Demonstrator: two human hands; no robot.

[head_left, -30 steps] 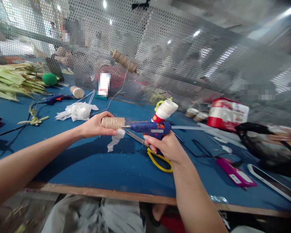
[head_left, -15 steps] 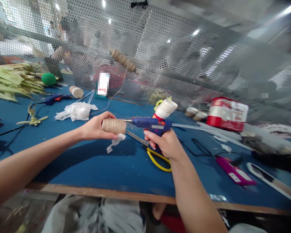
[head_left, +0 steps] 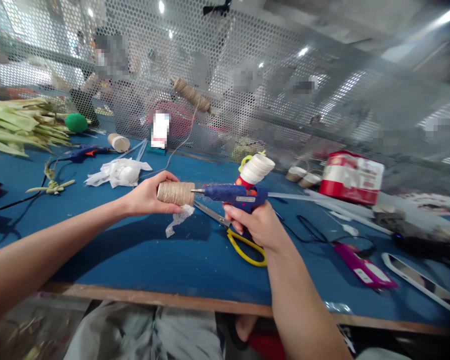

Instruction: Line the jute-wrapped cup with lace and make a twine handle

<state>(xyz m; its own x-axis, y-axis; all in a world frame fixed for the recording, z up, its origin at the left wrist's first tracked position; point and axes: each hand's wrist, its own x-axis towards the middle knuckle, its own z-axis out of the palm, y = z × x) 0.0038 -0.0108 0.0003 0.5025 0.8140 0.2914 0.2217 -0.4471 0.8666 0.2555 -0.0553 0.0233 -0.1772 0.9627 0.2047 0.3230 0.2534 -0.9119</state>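
Note:
My left hand (head_left: 148, 195) is closed around a small cylinder wrapped in jute twine (head_left: 176, 193), held sideways above the blue table (head_left: 142, 255). A scrap of white lace (head_left: 178, 219) hangs from under the cylinder. My right hand (head_left: 257, 224) grips the handle of a blue hot glue gun (head_left: 235, 194). Its metal nozzle points left and touches the right end of the cylinder. A clear glue stick sticks out of the gun's back to the right. A thin twine strand runs from the cylinder up to a twine spool (head_left: 192, 95) on the mesh.
Yellow-handled scissors (head_left: 243, 245) lie under my right hand. A white ribbon roll (head_left: 257, 169), red packet (head_left: 350, 176), pink item (head_left: 363, 270), white lace pile (head_left: 118, 172), second glue gun (head_left: 84, 152), green ball (head_left: 76, 122) and green leaves (head_left: 18, 125) sit around. A perforated metal screen (head_left: 247, 75) backs the table.
The glue gun's nozzle has stayed at the cylinder's right end with small shifts. A co-worker's hand and black bag at the right edge have left the view.

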